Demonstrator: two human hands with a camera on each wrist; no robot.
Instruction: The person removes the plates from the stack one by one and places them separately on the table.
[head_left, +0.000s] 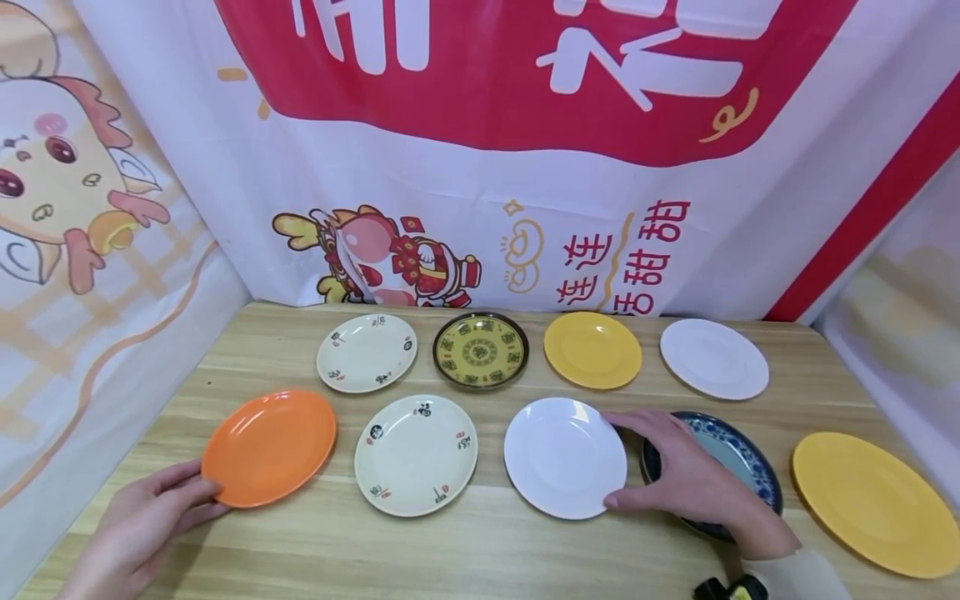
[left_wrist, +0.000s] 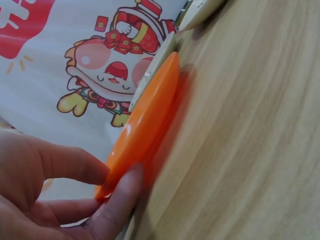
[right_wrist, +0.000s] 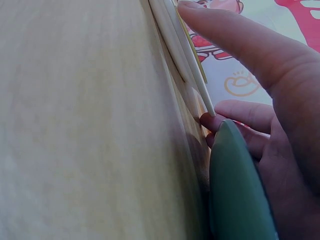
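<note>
At the left, my left hand (head_left: 153, 521) pinches the near-left rim of an orange plate (head_left: 268, 448); in the left wrist view the thumb lies on one face and fingers (left_wrist: 75, 162) on the other. A plain white plate (head_left: 562, 458) lies right of centre. My right hand (head_left: 682, 475) holds its right rim, thumb at the near side and fingers at the far side. Under that hand is a dark-rimmed blue-patterned plate (head_left: 738, 458), partly hidden; its green-grey side (right_wrist: 237, 190) shows close up in the right wrist view.
Between the hands sits a cream plate with small markings (head_left: 416, 456). Behind stand another cream plate (head_left: 367, 353), a dark-rimmed olive plate (head_left: 481, 350), a yellow plate (head_left: 592, 350) and a white plate (head_left: 714, 358). A larger yellow plate (head_left: 873, 504) lies far right. Printed cloth (head_left: 480, 225) hangs behind the table.
</note>
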